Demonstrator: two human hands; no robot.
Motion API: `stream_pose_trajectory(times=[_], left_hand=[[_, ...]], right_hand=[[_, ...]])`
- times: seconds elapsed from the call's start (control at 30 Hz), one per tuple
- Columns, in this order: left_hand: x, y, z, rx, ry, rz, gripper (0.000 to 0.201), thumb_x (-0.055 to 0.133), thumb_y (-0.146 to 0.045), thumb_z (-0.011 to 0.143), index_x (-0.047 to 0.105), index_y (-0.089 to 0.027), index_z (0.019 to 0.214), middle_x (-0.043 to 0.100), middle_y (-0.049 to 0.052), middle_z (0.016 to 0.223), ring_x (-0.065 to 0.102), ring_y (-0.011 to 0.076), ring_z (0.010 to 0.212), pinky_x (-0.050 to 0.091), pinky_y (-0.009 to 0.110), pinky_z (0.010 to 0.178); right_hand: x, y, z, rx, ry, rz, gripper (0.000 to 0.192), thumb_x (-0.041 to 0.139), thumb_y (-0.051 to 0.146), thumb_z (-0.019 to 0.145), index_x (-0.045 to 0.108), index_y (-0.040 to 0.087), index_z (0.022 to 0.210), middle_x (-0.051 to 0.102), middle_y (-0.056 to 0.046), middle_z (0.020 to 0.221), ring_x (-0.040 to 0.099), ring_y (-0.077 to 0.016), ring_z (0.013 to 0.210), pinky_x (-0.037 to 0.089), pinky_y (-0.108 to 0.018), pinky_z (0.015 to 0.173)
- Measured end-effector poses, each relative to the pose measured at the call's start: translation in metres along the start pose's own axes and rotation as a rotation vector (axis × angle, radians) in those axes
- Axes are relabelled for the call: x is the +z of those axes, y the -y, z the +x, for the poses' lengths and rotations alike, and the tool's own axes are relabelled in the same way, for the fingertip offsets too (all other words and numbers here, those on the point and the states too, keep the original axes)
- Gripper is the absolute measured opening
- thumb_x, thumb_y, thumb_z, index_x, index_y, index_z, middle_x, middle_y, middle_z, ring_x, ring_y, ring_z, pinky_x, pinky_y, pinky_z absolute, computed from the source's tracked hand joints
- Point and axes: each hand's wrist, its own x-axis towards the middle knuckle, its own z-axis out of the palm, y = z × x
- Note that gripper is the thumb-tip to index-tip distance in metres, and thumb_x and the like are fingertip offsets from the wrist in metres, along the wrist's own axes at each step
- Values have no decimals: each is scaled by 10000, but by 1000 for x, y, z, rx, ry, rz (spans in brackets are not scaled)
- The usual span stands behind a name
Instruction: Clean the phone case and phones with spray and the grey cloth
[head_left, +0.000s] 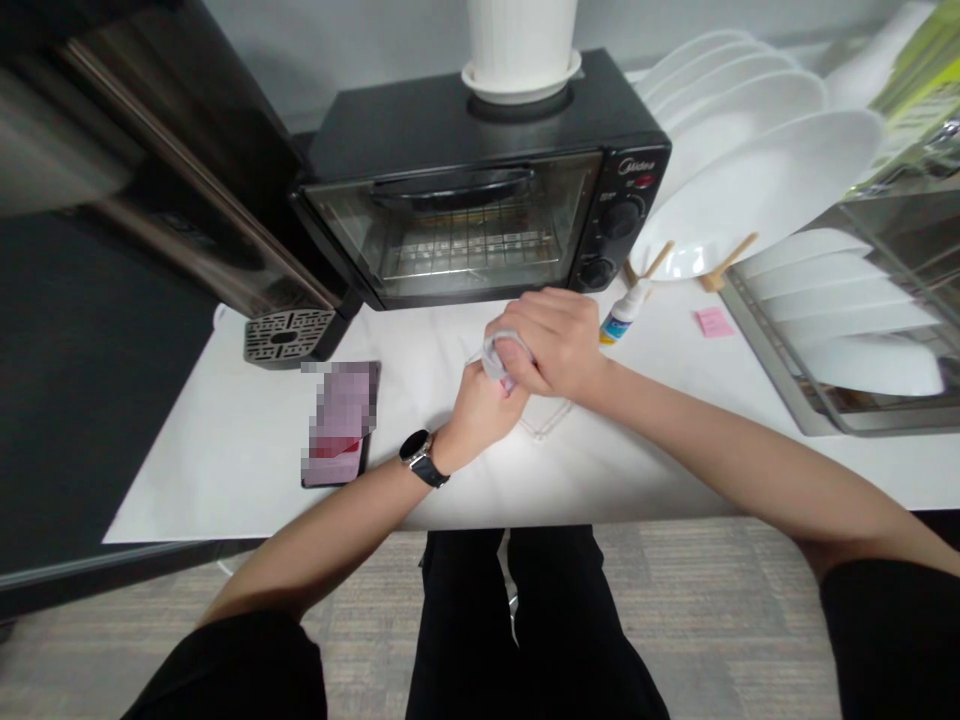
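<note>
Free counter (424,345) beside phone (341,430), oven (465,180) blocking behind, bottle (618,320) beside right hand (559,340)

Lit brightly and softly, seemingly from above, whitening the counter (202,440). Laid a faint shadow toward four o'clock, beneath the right forearm (712,430). Sank to near black at ten o'clock on the tall machine (240,120) and at six on the trousers (465,630), swallowing folds. Glinted on the plates (757,190) at two o'clock, stretching them toward the edge, and smeared the green packet (919,105) beyond. Caught a dull sheen on the oven door (352,235) at twelve. Broke into coarse square blocks over the phone (341,425), between eight and nine. Washed out the translucent ring (491,357) at dial center.
</note>
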Motion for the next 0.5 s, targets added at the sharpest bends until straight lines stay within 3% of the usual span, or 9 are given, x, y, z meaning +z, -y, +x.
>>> stream_pose_trajectory(times=[0.07,0.1,0.17,0.27,0.33,0.5], left_hand=[[-3,1,0,25,20,4,349,736,-277,974,525,-298,697,617,-7,672,687,216,703,561,337,666],[-4,2,0,29,16,4,352,723,-283,988,524,-299,698,611,-3,673,689,221,714,561,340,673],[-5,5,-1,21,0,-6,338,772,-323,965,542,-304,718,611,3,685,693,238,753,576,353,694],[-5,8,-1,23,26,-25,339,884,-368,855,571,-322,733,603,3,674,674,264,763,594,387,690],[-5,7,-1,33,54,-26,358,877,-351,848,552,-327,699,574,1,642,670,266,755,594,391,688],[-8,-4,-3,54,42,3,370,773,-280,933,516,-295,667,568,-3,641,711,237,785,589,339,735]], right_hand=[[4,-2,2,159,-17,52,597,253,434,1207,684,205,864,647,-39,741,563,-192,679,395,-384,669],[5,-2,2,173,-17,69,589,255,427,1208,685,201,875,658,-46,765,572,-196,701,408,-381,686],[6,-4,-1,54,-3,71,572,261,449,1207,716,195,971,704,-66,867,606,-213,790,436,-388,734],[4,-12,-7,-248,27,47,570,255,520,1202,734,212,1227,739,-78,1042,641,-237,954,451,-410,801],[2,-20,-9,-333,49,59,603,222,551,1202,725,228,1280,730,-65,1025,644,-225,935,445,-400,781],[-2,-24,-6,-65,39,114,639,166,452,1209,711,199,993,662,-40,810,594,-186,711,425,-365,677]])
